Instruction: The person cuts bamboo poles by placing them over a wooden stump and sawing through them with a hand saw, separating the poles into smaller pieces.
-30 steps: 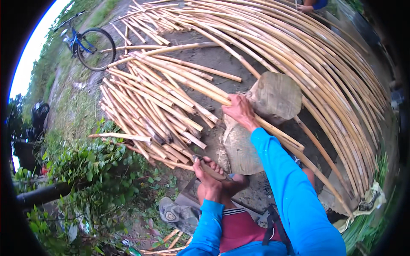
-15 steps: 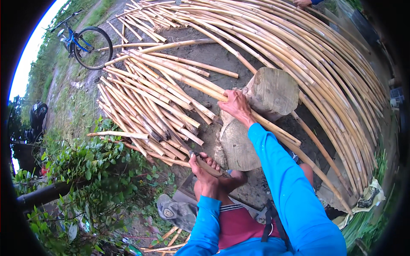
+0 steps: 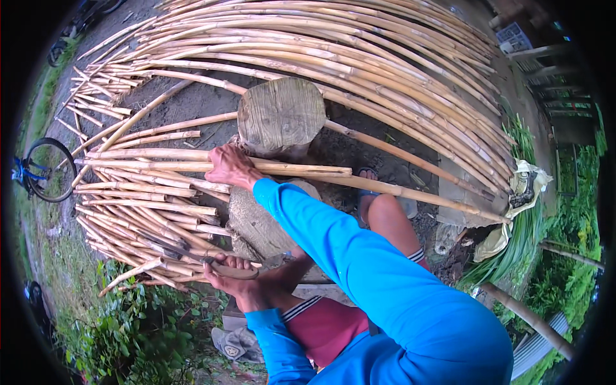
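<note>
- Head view: right hand [image 3: 230, 167], its grip curled around bamboo poles [image 3: 305, 169], just on the near side of the farther log block [image 3: 281, 115]
- Left hand [image 3: 232, 284], its grip wrapped around a wooden-handled knife [image 3: 239, 273], to the near left of that block
- Shorter canes [image 3: 154, 206] left of the block

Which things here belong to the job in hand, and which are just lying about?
Seemingly in the job:
long tan jointed poles in the right hand
brown wooden-handled tool in the left hand
two pale sawn-topped log blocks by the right hand

Seemingly unrelated:
blue-framed, black-wheeled bicycle
grey patterned cloth cap
</note>
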A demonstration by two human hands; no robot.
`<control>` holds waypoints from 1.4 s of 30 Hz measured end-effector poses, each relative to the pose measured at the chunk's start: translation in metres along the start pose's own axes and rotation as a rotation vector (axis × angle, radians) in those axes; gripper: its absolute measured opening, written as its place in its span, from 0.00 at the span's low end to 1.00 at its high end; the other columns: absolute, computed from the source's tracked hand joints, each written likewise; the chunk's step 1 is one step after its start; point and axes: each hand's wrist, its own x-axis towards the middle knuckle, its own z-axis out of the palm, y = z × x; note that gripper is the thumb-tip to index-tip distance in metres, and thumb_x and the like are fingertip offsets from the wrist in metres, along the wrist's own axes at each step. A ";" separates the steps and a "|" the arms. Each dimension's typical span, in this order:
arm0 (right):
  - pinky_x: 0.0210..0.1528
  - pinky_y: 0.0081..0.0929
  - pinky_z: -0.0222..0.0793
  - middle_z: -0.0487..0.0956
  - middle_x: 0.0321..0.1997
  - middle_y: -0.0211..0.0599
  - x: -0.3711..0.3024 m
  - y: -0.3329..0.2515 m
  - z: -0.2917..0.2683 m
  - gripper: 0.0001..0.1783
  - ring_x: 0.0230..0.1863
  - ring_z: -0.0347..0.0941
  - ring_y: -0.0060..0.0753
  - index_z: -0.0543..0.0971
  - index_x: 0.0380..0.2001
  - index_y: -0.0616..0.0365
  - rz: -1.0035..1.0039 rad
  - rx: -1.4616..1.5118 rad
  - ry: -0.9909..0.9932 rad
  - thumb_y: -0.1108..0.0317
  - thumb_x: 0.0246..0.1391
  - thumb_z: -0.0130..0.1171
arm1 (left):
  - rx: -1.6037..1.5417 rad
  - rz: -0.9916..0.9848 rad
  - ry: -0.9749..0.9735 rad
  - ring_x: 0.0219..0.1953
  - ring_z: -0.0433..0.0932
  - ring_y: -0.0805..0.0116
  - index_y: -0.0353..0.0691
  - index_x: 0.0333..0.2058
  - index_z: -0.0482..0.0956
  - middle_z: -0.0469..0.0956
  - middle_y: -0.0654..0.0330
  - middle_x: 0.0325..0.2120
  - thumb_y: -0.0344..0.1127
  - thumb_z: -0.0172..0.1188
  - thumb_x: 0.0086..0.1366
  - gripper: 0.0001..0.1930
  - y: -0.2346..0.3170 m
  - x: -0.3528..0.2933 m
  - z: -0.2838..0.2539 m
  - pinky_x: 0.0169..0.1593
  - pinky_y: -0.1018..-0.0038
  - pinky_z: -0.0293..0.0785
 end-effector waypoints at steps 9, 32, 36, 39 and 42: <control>0.34 0.47 0.72 0.76 0.21 0.59 -0.012 0.004 -0.010 0.18 0.25 0.76 0.58 0.77 0.19 0.65 -0.044 0.147 -0.039 0.57 0.35 0.64 | 0.027 -0.003 0.050 0.14 0.59 0.73 0.45 0.32 0.74 0.64 0.67 0.14 0.62 0.49 0.63 0.24 0.010 -0.005 0.005 0.19 0.72 0.58; 0.35 0.43 0.76 0.80 0.22 0.54 -0.023 0.004 -0.015 0.19 0.26 0.79 0.53 0.82 0.19 0.62 -0.141 -0.025 0.064 0.54 0.33 0.65 | 0.166 0.049 0.046 0.16 0.59 0.72 0.45 0.28 0.74 0.63 0.67 0.15 0.60 0.50 0.63 0.22 0.014 0.001 0.003 0.20 0.73 0.56; 0.30 0.42 0.76 0.78 0.18 0.54 -0.032 0.007 -0.040 0.19 0.21 0.78 0.52 0.81 0.20 0.64 -0.220 0.055 0.055 0.56 0.33 0.64 | 0.162 0.056 0.093 0.15 0.60 0.71 0.44 0.29 0.74 0.65 0.65 0.15 0.60 0.49 0.64 0.23 0.008 0.000 0.014 0.18 0.71 0.58; 0.37 0.43 0.76 0.80 0.23 0.52 -0.043 0.009 -0.062 0.22 0.28 0.79 0.50 0.83 0.21 0.61 -0.139 0.051 -0.007 0.50 0.33 0.68 | 0.170 0.075 0.150 0.14 0.59 0.71 0.44 0.28 0.74 0.64 0.66 0.14 0.60 0.51 0.63 0.22 0.000 -0.002 0.025 0.18 0.73 0.57; 0.35 0.41 0.76 0.80 0.23 0.52 -0.068 0.021 -0.093 0.22 0.28 0.80 0.49 0.82 0.24 0.64 -0.188 0.082 0.006 0.53 0.33 0.67 | 0.201 0.123 0.220 0.14 0.59 0.72 0.46 0.27 0.72 0.63 0.67 0.14 0.59 0.54 0.61 0.21 -0.004 -0.006 0.034 0.18 0.74 0.58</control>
